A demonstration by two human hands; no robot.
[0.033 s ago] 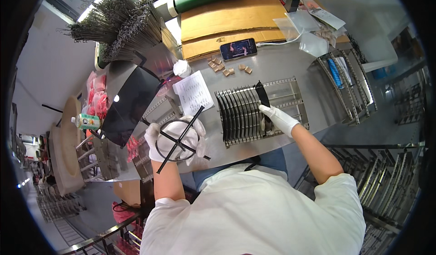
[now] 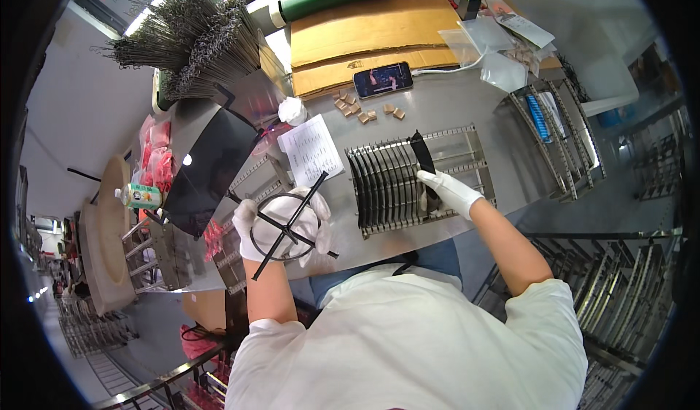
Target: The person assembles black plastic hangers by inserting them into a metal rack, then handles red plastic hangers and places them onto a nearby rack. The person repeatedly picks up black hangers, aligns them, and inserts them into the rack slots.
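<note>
Head view: left hand [image 2: 255,238] grips wire ring [image 2: 286,226]; right hand [image 2: 450,191] pinches black blade [image 2: 422,158].

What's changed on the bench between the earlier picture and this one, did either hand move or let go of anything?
Nothing has visibly changed. The left hand holds the round wire frame with crossed black bars as before, and the right hand keeps its grip on the black plate standing in the slotted metal rack. The paper sheet and phone lie where they were.
</note>
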